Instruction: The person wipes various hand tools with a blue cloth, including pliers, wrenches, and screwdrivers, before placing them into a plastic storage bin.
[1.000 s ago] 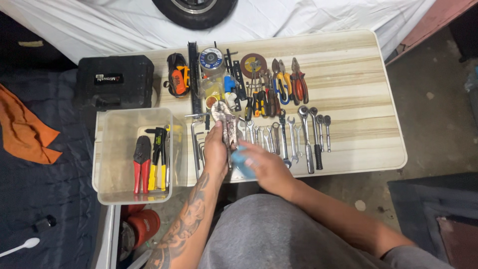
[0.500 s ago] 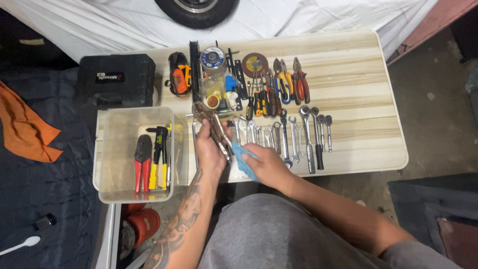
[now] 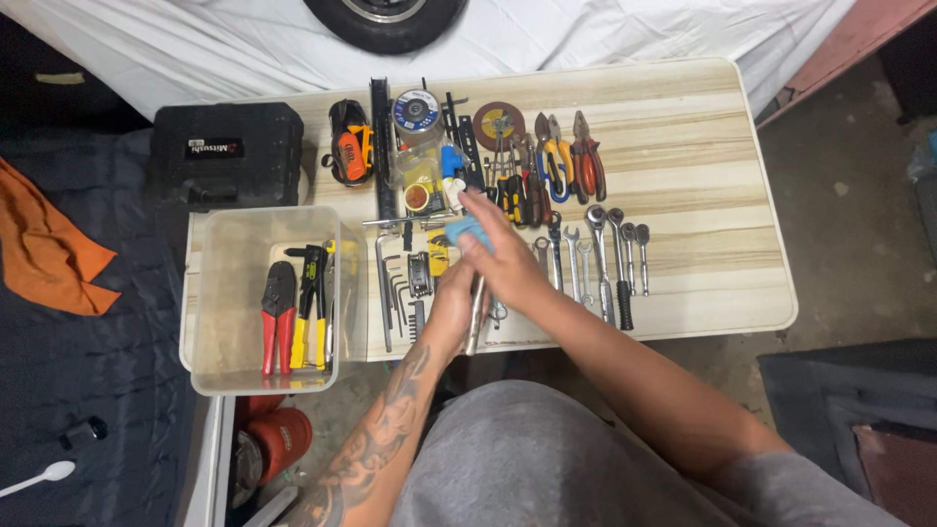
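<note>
Fingers [image 3: 465, 293] of left hand [image 3: 457, 303] wrapped round metal tool [image 3: 475, 317], long axis upright, just inside counter [image 3: 683, 176] near edge; right hand [image 3: 498, 259] above, pinching blue cloth [image 3: 467, 232] beside wrench row [image 3: 576, 263].

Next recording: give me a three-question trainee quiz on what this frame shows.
1. Which hand holds the blue cloth?
2. True or false: the clear plastic bin holds red-handled and yellow-handled tools.
3. What does the left hand grip?

Key:
1. The right hand.
2. True.
3. A metal tool; its head is hidden by the hands, so its kind cannot be told.
</note>
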